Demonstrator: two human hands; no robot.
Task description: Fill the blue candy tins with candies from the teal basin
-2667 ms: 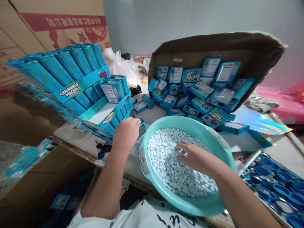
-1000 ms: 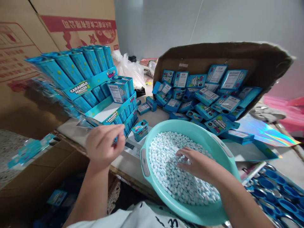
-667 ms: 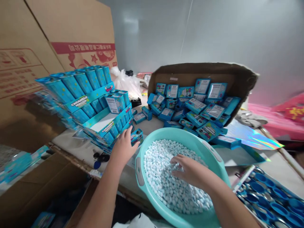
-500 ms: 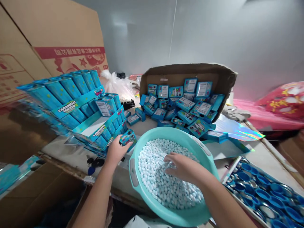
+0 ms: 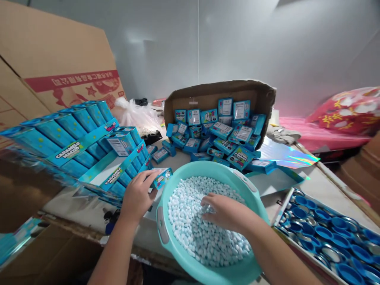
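Observation:
My left hand point(image 5: 138, 196) grips a small blue printed candy tin point(image 5: 162, 178) by its left end. The tin is tilted, just off the left rim of a turquoise basin point(image 5: 162, 225). Small pale blue and white candies point(image 5: 190, 221) fill much of that basin. Over them rests my right hand point(image 5: 227, 211), fingers curved and thumb apart, its fingertips close to or touching the candies; I see nothing clearly held there. Left of the held tin stand stacked display trays point(image 5: 111, 180) of blue packs lettered "Caramelo Macizo".
A tilted cardboard box point(image 5: 219, 89) spills blue candy packs point(image 5: 221, 130) behind the basin. At right lies a tray of blue lids point(image 5: 323, 233). Keys point(image 5: 111, 217) lie near the table's front edge. A large carton point(image 5: 65, 59) stands at left, a plastic bag point(image 5: 138, 114) behind.
My left hand swung back from the tin as a loose fist, then reached forward again, took hold of the tin and tilted it up. My right hand stays over the candies. The view shifted right.

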